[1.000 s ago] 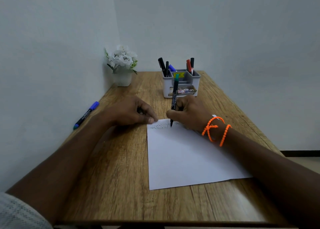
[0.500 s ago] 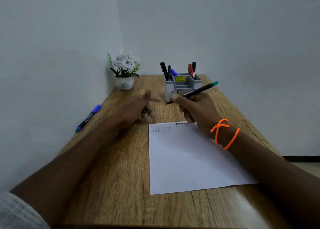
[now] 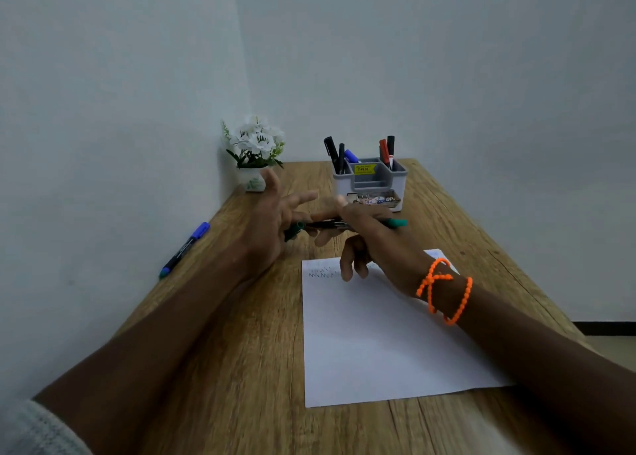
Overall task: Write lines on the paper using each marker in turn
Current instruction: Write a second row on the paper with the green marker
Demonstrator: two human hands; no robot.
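At the centre of the frame, above the wooden surface (image 3: 220,368), the right hand (image 3: 375,244) grips a green marker (image 3: 344,224) lying level, its lower fingers hanging loosely curled. The left hand (image 3: 272,227) holds the green cap (image 3: 293,231) against the marker's tip, its other fingers spread. The paper (image 3: 378,344) lies lower right of centre, zigzag lines at its top edge.
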